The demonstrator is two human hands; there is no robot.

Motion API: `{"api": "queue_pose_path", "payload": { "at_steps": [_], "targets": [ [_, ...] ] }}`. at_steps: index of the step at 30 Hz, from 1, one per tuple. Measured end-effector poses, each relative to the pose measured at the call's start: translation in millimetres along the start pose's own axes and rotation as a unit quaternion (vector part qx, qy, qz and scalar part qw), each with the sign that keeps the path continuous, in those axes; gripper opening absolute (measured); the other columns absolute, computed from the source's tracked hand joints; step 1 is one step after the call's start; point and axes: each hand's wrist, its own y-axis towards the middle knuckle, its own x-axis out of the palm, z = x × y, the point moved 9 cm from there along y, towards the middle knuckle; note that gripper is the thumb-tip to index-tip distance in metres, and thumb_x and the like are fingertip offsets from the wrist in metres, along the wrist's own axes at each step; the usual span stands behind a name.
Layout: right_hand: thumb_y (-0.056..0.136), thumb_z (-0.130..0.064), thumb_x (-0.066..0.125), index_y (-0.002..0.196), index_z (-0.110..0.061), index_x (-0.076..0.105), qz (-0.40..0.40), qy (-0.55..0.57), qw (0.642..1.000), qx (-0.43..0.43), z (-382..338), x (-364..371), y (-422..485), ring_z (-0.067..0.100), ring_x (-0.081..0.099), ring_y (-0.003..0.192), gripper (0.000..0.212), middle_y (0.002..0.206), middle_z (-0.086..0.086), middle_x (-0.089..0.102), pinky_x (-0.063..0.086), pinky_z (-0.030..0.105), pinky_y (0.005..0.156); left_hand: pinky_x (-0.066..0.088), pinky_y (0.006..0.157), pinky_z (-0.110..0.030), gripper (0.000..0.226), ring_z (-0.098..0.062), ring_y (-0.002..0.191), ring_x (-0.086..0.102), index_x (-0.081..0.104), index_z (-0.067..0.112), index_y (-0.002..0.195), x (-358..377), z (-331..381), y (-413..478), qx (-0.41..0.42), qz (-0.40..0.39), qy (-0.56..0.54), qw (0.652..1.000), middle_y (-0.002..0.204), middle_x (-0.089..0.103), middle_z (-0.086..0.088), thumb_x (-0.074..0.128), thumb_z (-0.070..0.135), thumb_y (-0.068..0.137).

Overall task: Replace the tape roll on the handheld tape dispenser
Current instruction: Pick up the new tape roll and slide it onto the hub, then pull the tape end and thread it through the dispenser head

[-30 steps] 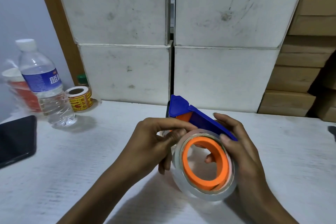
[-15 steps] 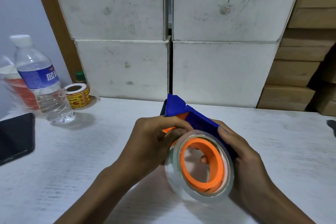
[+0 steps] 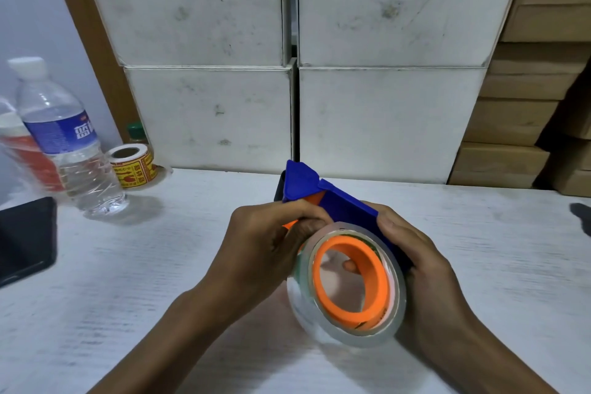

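You held the blue handheld tape dispenser (image 3: 339, 205) above the white table (image 3: 96, 297), with the clear tape roll (image 3: 347, 326) seated on its orange hub (image 3: 348, 281). Your left hand (image 3: 265, 249) was curled closed over the dispenser's near side, its fingertips pressed at the roll's upper edge; what they pinched was hidden. Your right hand (image 3: 422, 275) wrapped the far side of dispenser and roll, one fingertip visible through the hub opening. At far left stood a water bottle (image 3: 64, 141) whose blue label bore white characters, cut off by its curve. Beside it lay a yellow label roll (image 3: 134, 166) with red print too small to read. A dark phone (image 3: 25, 237) and a blurred red-and-white container (image 3: 22, 150) were cropped by the left edge.
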Motion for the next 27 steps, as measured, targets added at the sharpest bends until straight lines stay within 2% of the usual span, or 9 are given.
{"api": "queue_pose_path", "payload": {
  "at_steps": [4, 6, 9, 13, 15, 18, 23, 25, 27],
  "targets": [
    [0.071, -0.045, 0.073, 0.101, -0.012, 0.078, -0.015, -0.016, 0.999, 0.026, 4.6, 1.2, 0.0, 0.026, 0.069, 0.091, 0.045, 0.100, 0.017, 0.076, 0.053, 0.045, 0.089, 0.053, 0.054, -0.025, 0.016, -0.020, 0.056, 0.069, 0.077, 0.012, 0.092, -3.2, 4.3, -1.8, 0.029, 0.004, 0.034, 0.999, 0.079, 0.077, 0.003, 0.065, 0.022, 0.087],
    [0.084, -0.048, 0.060, 0.098, -0.012, 0.079, -0.019, -0.068, 0.997, 0.033, 5.2, 0.3, 0.1, 0.028, 0.070, 0.093, 0.042, 0.101, 0.018, 0.076, 0.049, 0.051, 0.096, 0.054, 0.052, -0.032, 0.012, -0.026, 0.054, 0.068, 0.077, 0.018, 0.092, -4.1, -0.1, -2.9, 0.015, 0.011, 0.024, 1.000, 0.078, 0.077, 0.007, 0.067, 0.020, 0.086],
    [0.093, -0.054, 0.042, 0.089, -0.018, 0.080, -0.010, -0.150, 0.988, 0.033, 3.6, -3.0, 1.1, 0.026, 0.074, 0.086, 0.052, 0.091, 0.013, 0.079, 0.055, 0.046, 0.088, 0.053, 0.050, -0.037, 0.019, -0.030, 0.053, 0.068, 0.072, 0.024, 0.097, -3.7, -9.6, -4.7, -0.017, 0.024, 0.009, 1.000, 0.093, 0.074, 0.010, 0.072, 0.012, 0.082],
    [0.093, -0.054, 0.040, 0.090, -0.015, 0.079, 0.022, -0.158, 0.987, 0.020, 0.6, -8.4, 1.8, 0.036, 0.073, 0.087, 0.055, 0.091, 0.021, 0.077, 0.054, 0.053, 0.088, 0.051, 0.048, -0.032, 0.014, -0.025, 0.048, 0.066, 0.079, 0.017, 0.092, -2.1, -6.3, -4.9, -0.004, 0.027, 0.025, 0.999, 0.086, 0.075, 0.011, 0.073, 0.010, 0.081],
    [0.093, -0.049, 0.042, 0.086, -0.012, 0.079, 0.047, -0.157, 0.986, 0.002, -4.8, -11.4, 1.0, 0.032, 0.074, 0.083, 0.053, 0.087, 0.019, 0.078, 0.057, 0.043, 0.081, 0.050, 0.048, -0.027, 0.011, -0.019, 0.046, 0.063, 0.077, 0.018, 0.093, -4.0, -0.6, -3.7, 0.011, 0.035, 0.037, 0.999, 0.080, 0.076, 0.009, 0.071, 0.016, 0.084],
    [0.097, -0.041, 0.041, 0.076, -0.008, 0.079, 0.089, -0.155, 0.984, -0.012, -10.6, -19.4, 0.2, 0.016, 0.074, 0.066, 0.054, 0.075, 0.011, 0.079, 0.058, 0.023, 0.060, 0.050, 0.051, -0.019, 0.008, -0.010, 0.050, 0.062, 0.077, 0.015, 0.090, -8.8, 4.3, -2.6, 0.025, 0.045, 0.083, 0.995, 0.073, 0.075, 0.010, 0.070, 0.015, 0.086],
    [0.097, -0.045, 0.042, 0.080, -0.018, 0.081, 0.149, -0.089, 0.985, -0.006, -8.2, -35.7, 2.3, 0.023, 0.076, 0.081, 0.050, 0.084, 0.009, 0.080, 0.056, 0.040, 0.077, 0.045, 0.054, -0.007, 0.015, -0.010, 0.055, 0.063, 0.078, 0.011, 0.093, -12.0, 12.1, -6.6, 0.050, 0.074, 0.143, 0.986, 0.077, 0.077, 0.007, 0.065, 0.016, 0.089],
    [0.096, -0.046, 0.043, 0.075, -0.023, 0.082, 0.157, -0.087, 0.984, -0.008, -7.8, -38.3, 1.9, 0.016, 0.076, 0.076, 0.050, 0.082, 0.004, 0.081, 0.054, 0.038, 0.075, 0.045, 0.056, -0.006, 0.016, -0.009, 0.059, 0.063, 0.078, 0.010, 0.093, -7.9, 15.3, -8.2, 0.051, 0.080, 0.151, 0.984, 0.079, 0.078, 0.005, 0.064, 0.017, 0.090],
    [0.096, -0.048, 0.042, 0.079, -0.021, 0.079, 0.170, -0.106, 0.980, -0.014, -9.7, -40.0, 0.5, 0.012, 0.075, 0.072, 0.048, 0.079, 0.002, 0.080, 0.053, 0.034, 0.071, 0.051, 0.059, -0.007, 0.012, -0.006, 0.067, 0.067, 0.077, 0.012, 0.096, -5.9, 9.7, -8.4, 0.009, 0.087, 0.095, 0.992, 0.082, 0.077, 0.008, 0.067, 0.013, 0.089]
  ]
}}
